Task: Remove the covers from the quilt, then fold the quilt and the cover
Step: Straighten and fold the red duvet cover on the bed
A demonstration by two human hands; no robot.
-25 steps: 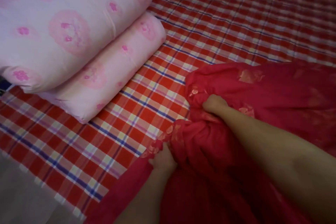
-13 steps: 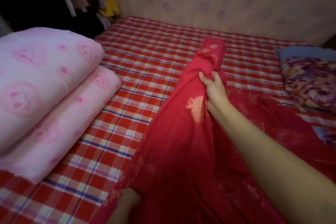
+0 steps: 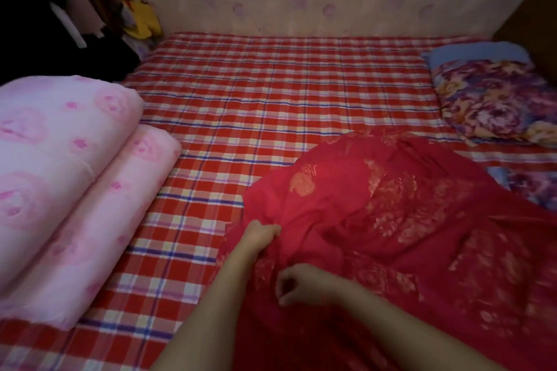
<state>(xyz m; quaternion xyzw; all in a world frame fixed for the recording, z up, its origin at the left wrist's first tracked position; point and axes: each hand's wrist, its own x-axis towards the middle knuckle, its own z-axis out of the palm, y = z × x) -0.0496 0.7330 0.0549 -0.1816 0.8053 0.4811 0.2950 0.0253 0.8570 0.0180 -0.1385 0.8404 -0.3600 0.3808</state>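
Well to the left of both hands, the pink quilt (image 3: 60, 175) is lying folded on the checked sheet (image 3: 271, 93). We are counting one bundle showing two thick rolls, the upper one sitting farther left than the lower, both printed with round pink motifs.

The left hand (image 3: 262, 233) is gripping a bunched fold of the red cover (image 3: 407, 220) at the cloth's left edge, with its fingers curled round the fabric. Just to its right and nearer to us, the right hand (image 3: 297, 283) is sitting over the cover with its fingers curled. It is blurred, and we are not able to tell whether it is holding any cloth.

We are counting one cover, and it is spreading rumpled across the sheet to the right of both hands. Gold patterning is running over it, and a gold mark just beyond the left hand may be writing (too blurred for us to be reading).

Far beyond the right hand, one floral pillow (image 3: 488, 102) is lying against something blue (image 3: 476, 51).
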